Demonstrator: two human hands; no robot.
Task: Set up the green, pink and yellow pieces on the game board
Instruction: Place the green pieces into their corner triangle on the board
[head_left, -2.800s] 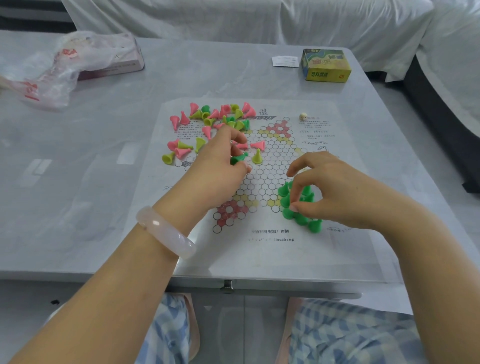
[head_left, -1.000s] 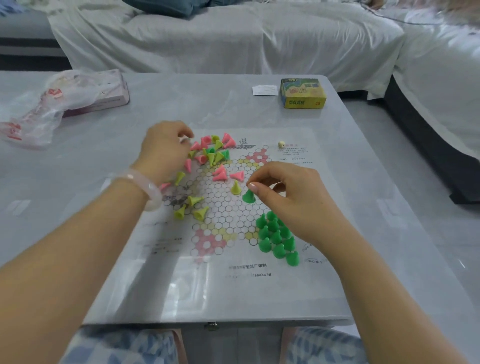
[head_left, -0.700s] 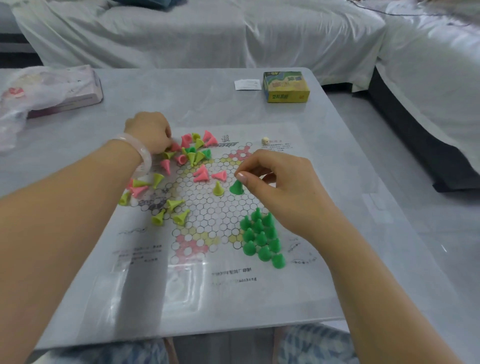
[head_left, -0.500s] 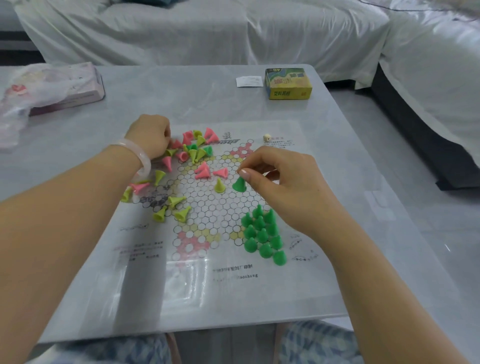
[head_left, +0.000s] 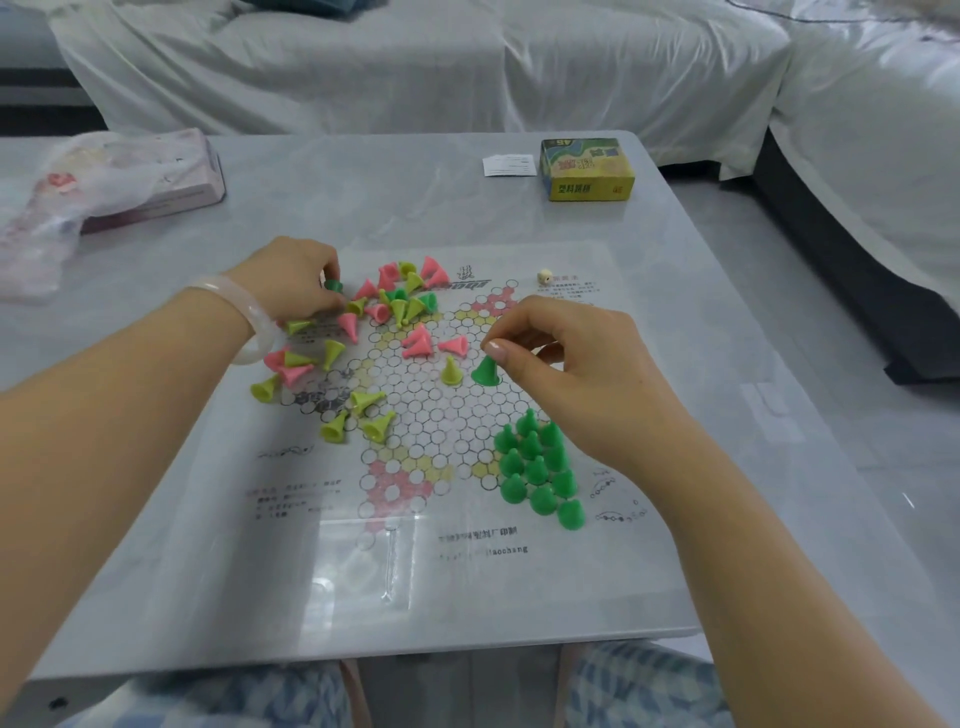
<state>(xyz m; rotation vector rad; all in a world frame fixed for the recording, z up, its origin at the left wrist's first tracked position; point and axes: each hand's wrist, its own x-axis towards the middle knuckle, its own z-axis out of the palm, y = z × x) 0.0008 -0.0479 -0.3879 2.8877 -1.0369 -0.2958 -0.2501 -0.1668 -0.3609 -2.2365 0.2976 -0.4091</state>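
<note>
The near edge of the table (head_left: 363, 644) runs across the bottom of the view, with checked blue fabric below it. The paper game board (head_left: 467, 545) lies flat on the table; its near margin carries printed text only and holds no pieces. On the board's near-right point, a block of green pieces (head_left: 537, 470) stands upright in tight rows, pieces touching or just beside one another. Beyond this block, the right hand (head_left: 576, 374) curls its fingers and pinches the tip of a single green piece (head_left: 485, 370) between thumb and forefinger; the base of that piece is at the board's central hexagon grid, just beside an upright yellow piece (head_left: 451, 370). Left of centre, loose yellow pieces (head_left: 363, 410) lie tipped on their sides, well apart from the green block. Farther away, a mixed heap of pink, yellow and green pieces (head_left: 400, 299) covers the board's far-left area. The left hand (head_left: 293, 283), with a pale bangle (head_left: 249, 327) on its wrist, holds a green piece (head_left: 333, 286) in curled fingers at the heap's left edge. A small die (head_left: 544, 276) sits near the far-right margin of the board. A yellow box (head_left: 587, 169) and a white slip (head_left: 509, 165) lie by the table's far edge.
</note>
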